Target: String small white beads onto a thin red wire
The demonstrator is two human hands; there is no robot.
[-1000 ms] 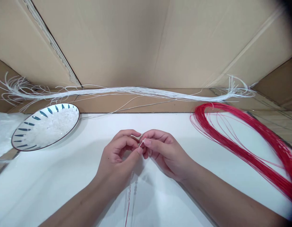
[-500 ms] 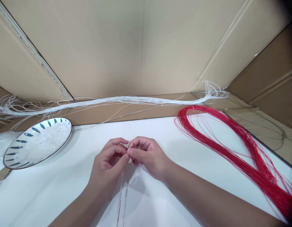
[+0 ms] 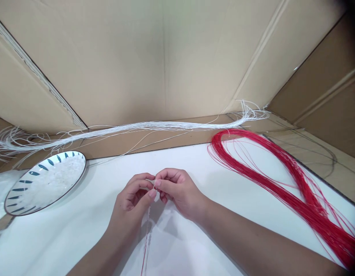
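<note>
My left hand (image 3: 133, 201) is pinched, thumb against forefinger, over the white tabletop. Facing it, my right hand (image 3: 181, 191) has its thumb and forefinger closed together, the fingertips almost meeting the left ones. A short pale strand shows between the two pinches. Below the left fingers hangs a thin red thread (image 3: 144, 251), its upper stretch lined with small clear or whitish bits. What exactly each fingertip grips is mostly covered by the fingers.
At the left lies an oval plate (image 3: 10, 198) with dark leaf marks, heaped with small clear pieces (image 3: 60, 174). A bundle of white cords (image 3: 165, 125) runs along the back by the cardboard wall (image 3: 131, 57). A looped hank of red thread (image 3: 269, 184) covers the right side.
The fingertips have drawn slightly apart, and a pale strand now shows between them. The view has shifted a little, so the plate sits lower and the red hank further left.
</note>
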